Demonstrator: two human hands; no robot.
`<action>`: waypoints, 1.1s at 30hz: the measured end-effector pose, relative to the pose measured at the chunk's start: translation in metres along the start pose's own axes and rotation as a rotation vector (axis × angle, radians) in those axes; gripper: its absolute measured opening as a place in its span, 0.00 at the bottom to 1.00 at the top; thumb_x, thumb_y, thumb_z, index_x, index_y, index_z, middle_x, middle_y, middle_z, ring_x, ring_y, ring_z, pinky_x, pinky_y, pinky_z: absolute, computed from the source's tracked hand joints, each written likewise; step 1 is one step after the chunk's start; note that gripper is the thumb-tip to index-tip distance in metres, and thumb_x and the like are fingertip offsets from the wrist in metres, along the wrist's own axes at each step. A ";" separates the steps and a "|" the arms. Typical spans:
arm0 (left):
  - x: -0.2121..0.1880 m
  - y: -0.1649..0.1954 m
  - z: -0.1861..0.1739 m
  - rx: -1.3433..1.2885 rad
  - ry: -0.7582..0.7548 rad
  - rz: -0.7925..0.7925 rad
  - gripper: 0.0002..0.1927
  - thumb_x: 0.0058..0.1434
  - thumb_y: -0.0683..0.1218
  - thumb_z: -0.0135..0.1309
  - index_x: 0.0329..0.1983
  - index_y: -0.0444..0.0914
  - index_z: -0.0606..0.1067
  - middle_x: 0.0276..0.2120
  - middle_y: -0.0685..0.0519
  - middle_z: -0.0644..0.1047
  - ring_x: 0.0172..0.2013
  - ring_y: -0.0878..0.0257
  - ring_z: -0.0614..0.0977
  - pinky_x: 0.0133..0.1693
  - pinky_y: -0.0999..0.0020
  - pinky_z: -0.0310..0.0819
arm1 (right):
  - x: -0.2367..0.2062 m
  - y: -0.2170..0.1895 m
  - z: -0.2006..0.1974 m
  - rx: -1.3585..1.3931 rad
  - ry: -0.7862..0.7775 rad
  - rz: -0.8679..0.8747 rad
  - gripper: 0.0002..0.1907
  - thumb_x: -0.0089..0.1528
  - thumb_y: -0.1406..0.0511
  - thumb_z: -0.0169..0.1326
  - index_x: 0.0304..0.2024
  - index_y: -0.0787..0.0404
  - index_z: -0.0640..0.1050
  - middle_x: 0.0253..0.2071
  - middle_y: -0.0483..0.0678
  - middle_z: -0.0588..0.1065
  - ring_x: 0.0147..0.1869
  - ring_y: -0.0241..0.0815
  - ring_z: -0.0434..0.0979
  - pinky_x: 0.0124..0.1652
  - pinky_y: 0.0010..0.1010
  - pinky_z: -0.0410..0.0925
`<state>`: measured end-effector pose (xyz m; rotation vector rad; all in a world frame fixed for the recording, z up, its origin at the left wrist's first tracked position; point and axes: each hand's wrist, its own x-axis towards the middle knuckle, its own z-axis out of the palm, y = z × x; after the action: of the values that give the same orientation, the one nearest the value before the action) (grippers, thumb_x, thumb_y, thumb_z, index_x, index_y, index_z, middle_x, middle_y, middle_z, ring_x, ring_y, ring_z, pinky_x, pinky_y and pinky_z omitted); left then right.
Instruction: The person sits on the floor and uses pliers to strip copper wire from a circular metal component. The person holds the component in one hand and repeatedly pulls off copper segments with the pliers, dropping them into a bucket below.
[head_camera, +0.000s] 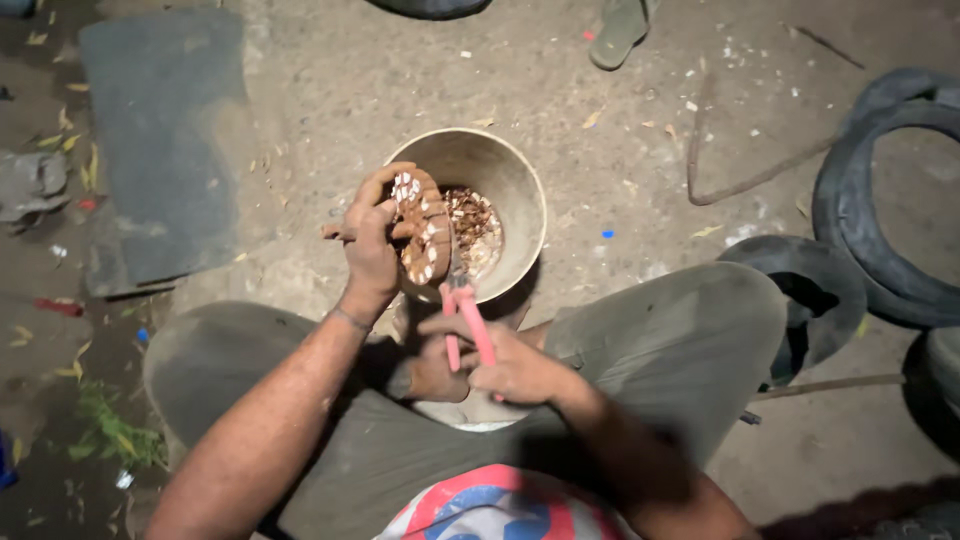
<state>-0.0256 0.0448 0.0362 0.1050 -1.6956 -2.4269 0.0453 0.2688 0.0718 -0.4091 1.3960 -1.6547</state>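
Note:
My left hand (368, 240) grips a brown, rusty ring-shaped part (424, 236) with pale studs on its face, held upright over a round metal bowl (520, 195). My right hand (505, 362) is closed around the pink handles of a pair of pliers (466, 318), whose jaws reach up to the lower edge of the ring. Inside the bowl lies a heap of small brownish bits (478, 226). I sit on the ground with knees spread, the bowl between them.
Black rubber tyres (880, 210) lie at the right, one close to my right knee. A dark flat mat (165, 140) lies at the left. A green sandal (618, 32) rests at the top. A bent rod (740, 175) and leaves litter the concrete floor.

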 end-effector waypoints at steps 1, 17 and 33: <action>0.001 0.002 0.001 0.016 -0.002 -0.015 0.24 0.65 0.43 0.36 0.61 0.29 0.71 0.49 0.49 0.77 0.45 0.67 0.78 0.46 0.75 0.74 | -0.001 0.001 0.002 -0.062 0.031 0.019 0.32 0.49 0.73 0.48 0.59 0.65 0.73 0.47 0.52 0.74 0.48 0.37 0.75 0.50 0.30 0.71; 0.007 0.025 0.002 -0.514 -0.237 -0.483 0.33 0.63 0.54 0.39 0.63 0.25 0.70 0.46 0.40 0.80 0.38 0.56 0.82 0.41 0.64 0.78 | -0.032 -0.023 0.030 1.143 -0.395 0.091 0.05 0.55 0.71 0.59 0.33 0.68 0.80 0.40 0.45 0.66 0.39 0.37 0.68 0.34 0.29 0.61; 0.032 0.067 -0.002 1.403 -0.163 -0.454 0.21 0.60 0.57 0.54 0.46 0.37 0.82 0.42 0.32 0.79 0.47 0.36 0.80 0.51 0.47 0.73 | 0.001 0.003 -0.015 -1.045 0.707 0.126 0.22 0.48 0.66 0.59 0.47 0.53 0.82 0.45 0.58 0.77 0.42 0.60 0.79 0.38 0.49 0.71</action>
<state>-0.0497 0.0152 0.0995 0.4947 -3.3203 -0.9113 0.0347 0.2775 0.0642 -0.2881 2.7259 -0.8453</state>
